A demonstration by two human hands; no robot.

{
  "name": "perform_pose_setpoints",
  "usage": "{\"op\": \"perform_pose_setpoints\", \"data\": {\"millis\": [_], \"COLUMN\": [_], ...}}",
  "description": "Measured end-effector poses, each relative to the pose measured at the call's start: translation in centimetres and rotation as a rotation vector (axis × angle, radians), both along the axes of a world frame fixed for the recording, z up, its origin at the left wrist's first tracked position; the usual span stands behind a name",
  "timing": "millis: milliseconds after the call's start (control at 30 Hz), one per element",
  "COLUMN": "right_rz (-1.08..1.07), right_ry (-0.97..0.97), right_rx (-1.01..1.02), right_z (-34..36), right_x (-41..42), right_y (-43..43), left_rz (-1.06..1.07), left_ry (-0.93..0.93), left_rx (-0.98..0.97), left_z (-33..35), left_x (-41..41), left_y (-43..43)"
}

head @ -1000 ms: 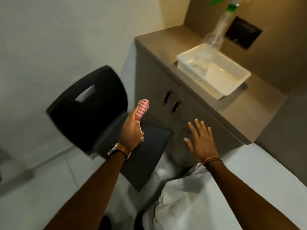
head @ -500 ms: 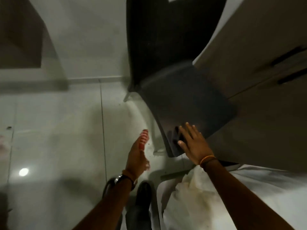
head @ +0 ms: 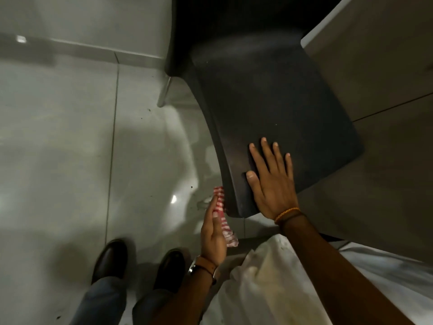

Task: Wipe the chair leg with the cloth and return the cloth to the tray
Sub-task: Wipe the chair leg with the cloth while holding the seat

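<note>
Person is standing, shoes (head: 110, 256) planted on the tiled floor (head: 58, 148), leaning over the chair (head: 276, 109). Left hand (head: 212, 233) is pinching a rolled red-checked cloth (head: 220, 207) just beside the seat's front corner; it looks soft and light, best gripped mid-roll. One metal chair leg (head: 164, 92) is showing far back. Right hand (head: 271, 181) is lying spread flat on the seat. No readable writing.
</note>
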State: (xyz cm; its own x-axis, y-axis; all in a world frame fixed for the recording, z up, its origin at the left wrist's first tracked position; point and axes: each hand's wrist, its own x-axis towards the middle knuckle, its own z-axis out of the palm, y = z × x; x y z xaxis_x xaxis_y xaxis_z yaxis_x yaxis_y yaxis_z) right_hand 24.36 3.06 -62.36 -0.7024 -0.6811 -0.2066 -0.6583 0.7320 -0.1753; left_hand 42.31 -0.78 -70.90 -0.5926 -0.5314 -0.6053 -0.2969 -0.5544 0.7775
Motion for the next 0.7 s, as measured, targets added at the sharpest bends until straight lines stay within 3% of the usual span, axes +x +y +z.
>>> {"op": "perform_pose_setpoints", "data": {"millis": [100,267,367,500,700], "right_rz": [0.0,-0.004,0.006,0.025,0.029], "right_ry": [0.032,0.063,0.085,0.118,0.134], "right_rx": [-0.021,-0.053,-0.074,-0.116,-0.177], "right_z": [-0.1,-0.5,-0.8,-1.2,-1.3], "right_x": [0.1,0.2,0.1,0.0,0.1], "right_y": [0.1,0.2,0.3,0.6,0.7], "left_rz": [0.121,0.161,0.134,0.101,-0.048], "left_ry": [0.004,0.005,-0.047,-0.109,-0.146], "left_rx": [0.162,0.203,0.207,0.415,0.317], "left_z": [-0.4,-3.0,-6.8,-13.9,-20.8], "left_x": [-1.2,-3.1,-3.5,-3.7,-4.1], "left_y": [0.6,0.8,0.2,-1.7,-3.3]}}
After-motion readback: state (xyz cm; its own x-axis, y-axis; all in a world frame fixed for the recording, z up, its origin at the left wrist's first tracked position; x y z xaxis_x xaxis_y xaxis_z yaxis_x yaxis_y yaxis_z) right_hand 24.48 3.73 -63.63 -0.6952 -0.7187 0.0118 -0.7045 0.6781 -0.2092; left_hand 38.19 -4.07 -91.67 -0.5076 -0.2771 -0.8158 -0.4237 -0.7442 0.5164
